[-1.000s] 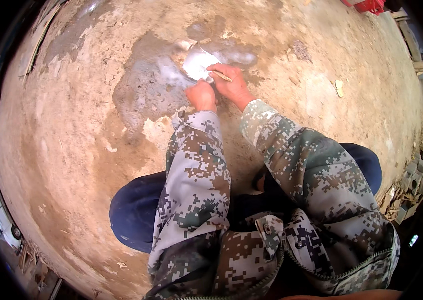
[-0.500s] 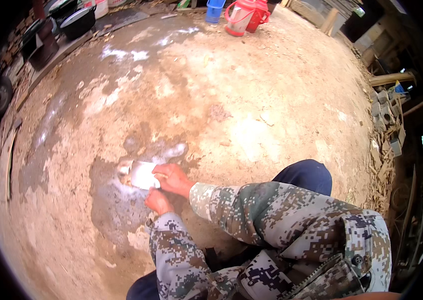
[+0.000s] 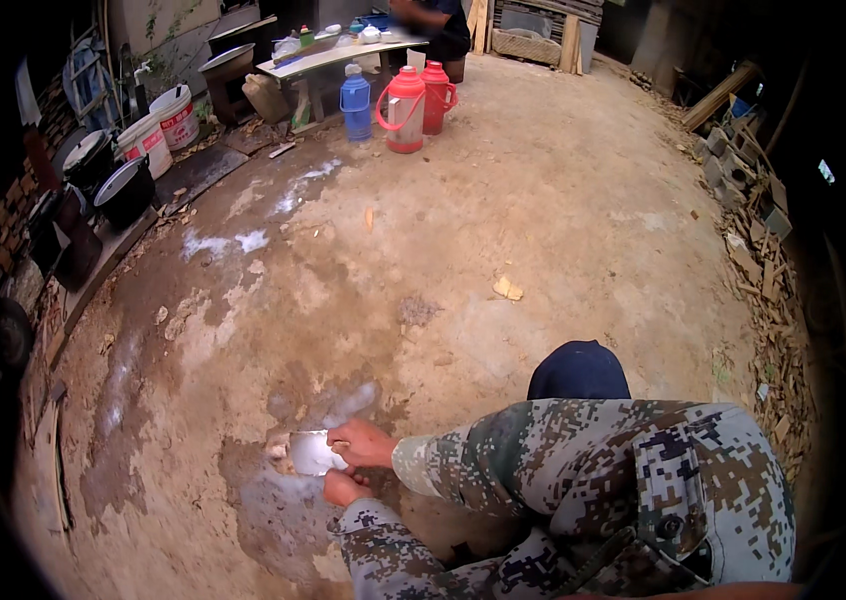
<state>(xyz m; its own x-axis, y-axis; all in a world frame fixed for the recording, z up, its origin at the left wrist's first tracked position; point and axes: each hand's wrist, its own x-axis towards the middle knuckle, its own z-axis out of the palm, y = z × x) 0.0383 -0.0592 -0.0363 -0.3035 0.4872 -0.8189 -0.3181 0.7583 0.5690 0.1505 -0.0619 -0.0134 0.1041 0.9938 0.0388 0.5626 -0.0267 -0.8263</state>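
Note:
Low over a wet patch of ground, both my hands hold a pale, shiny, roughly rectangular piece (image 3: 315, 453), whose kind I cannot make out. My right hand (image 3: 363, 443) grips its right end, fingers closed over the upper corner. Just below, my left hand (image 3: 345, 488) is closed at its lower right edge. A small pinkish-brown lump (image 3: 279, 453) shows at the piece's far left end; whether the two touch, I cannot tell. White foam (image 3: 351, 402) lies on the wet ground around them.
Ahead stand a blue thermos flask (image 3: 355, 104) and two red ones (image 3: 404, 112). Behind them, a person (image 3: 433, 25) is at a low table (image 3: 293, 66) with dishes. Black pots (image 3: 126, 193) and white buckets (image 3: 146, 147) line the left; wood scraps (image 3: 768, 270) line the right.
My view has tilted up, bringing the table and the person into sight and setting my hands lower in the picture. Both hands still hold the pale piece over the wet patch.

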